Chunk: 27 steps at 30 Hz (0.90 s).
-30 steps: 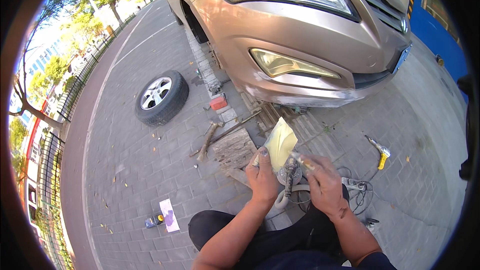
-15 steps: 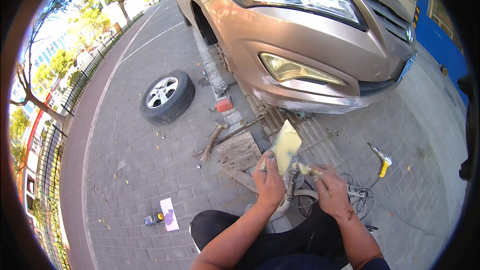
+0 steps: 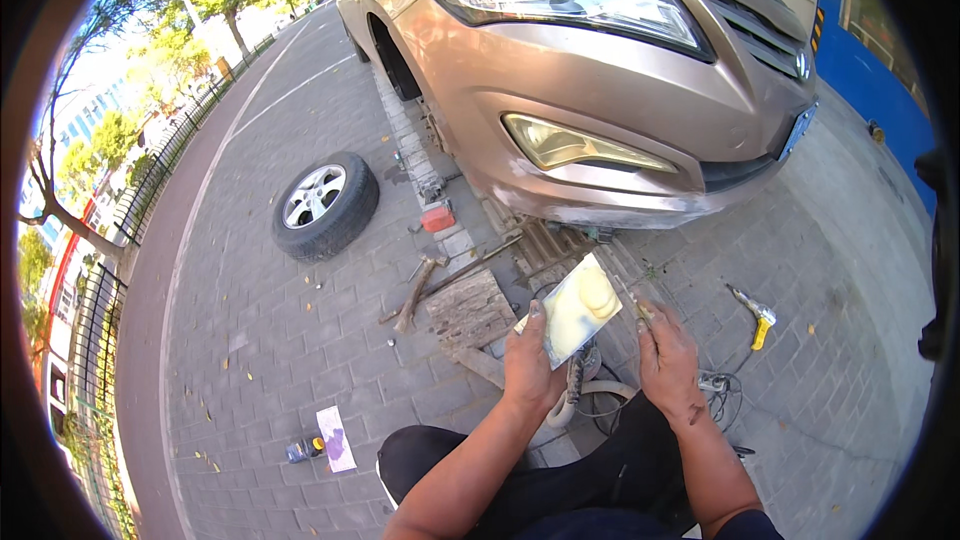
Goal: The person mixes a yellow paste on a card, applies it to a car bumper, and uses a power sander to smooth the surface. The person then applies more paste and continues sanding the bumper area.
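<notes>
My left hand point(image 3: 530, 360) is closed on the lower left edge of a flat mixing board point(image 3: 568, 330), held tilted up in front of me. A thick dollop of pale yellow putty point(image 3: 597, 296) sits toward the board's upper right corner, with a thinner smear below it. At the board's right side my right hand point(image 3: 664, 355) is closed round a putty knife point(image 3: 640, 306), seen nearly edge-on and mostly hidden by the fingers. Ahead stands a bronze car's front bumper point(image 3: 590, 175), whose lower edge has dull, whitish sanded patches point(image 3: 610, 212).
A wheel point(image 3: 326, 206) lies on the paving at left, near a red block point(image 3: 437, 218) and a wooden board point(image 3: 470, 308). Below my hands are a hose point(image 3: 600, 392) and a sander-like tool point(image 3: 577, 380). A yellow-handled air tool point(image 3: 760, 325) lies right; a small bottle point(image 3: 300, 451) lies left.
The board has turned so its putty side faces up more, showing the dollop. My right hand has turned its putty knife edge-on and moved slightly up. The view has shifted a little.
</notes>
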Motion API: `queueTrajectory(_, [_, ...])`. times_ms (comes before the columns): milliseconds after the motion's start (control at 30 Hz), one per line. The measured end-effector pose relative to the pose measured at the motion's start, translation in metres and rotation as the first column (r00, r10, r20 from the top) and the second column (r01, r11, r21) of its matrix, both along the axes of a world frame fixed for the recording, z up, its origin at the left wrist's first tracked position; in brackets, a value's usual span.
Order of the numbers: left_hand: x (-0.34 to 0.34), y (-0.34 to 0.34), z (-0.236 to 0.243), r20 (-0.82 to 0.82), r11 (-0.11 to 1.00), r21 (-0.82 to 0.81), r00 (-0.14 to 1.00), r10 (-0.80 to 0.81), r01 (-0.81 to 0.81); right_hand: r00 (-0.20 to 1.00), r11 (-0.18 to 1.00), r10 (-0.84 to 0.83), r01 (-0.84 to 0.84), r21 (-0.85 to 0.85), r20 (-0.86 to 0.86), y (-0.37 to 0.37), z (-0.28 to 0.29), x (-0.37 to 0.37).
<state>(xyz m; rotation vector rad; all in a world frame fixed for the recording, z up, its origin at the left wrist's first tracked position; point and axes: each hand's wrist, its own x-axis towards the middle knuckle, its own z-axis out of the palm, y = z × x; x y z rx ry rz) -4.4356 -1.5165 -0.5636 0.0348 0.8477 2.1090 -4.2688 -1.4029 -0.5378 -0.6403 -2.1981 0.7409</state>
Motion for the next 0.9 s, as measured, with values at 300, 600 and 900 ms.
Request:
queueTrajectory(300, [0.004, 0.002, 0.008, -0.157, 0.993, -0.007, 0.981, 0.112, -0.115, 0.981, 0.924, 0.149, -0.182, 0.336, 0.122, -0.046, -0.014, -0.017])
queueTrajectory(600, [0.017, -0.008, 0.000, -0.904, 0.903, -0.197, 0.427, -0.017, -0.382, 0.988, 0.994, 0.109, -0.106, 0.038, -0.112, -0.013, 0.020, -0.025])
queueTrajectory(900, [0.003, -0.008, 0.007, -0.711, 0.940, -0.129, 0.690, 0.135, -0.317, 0.963, 0.963, 0.269, -0.269, -0.007, 0.012, -0.023, 0.002, -0.003])
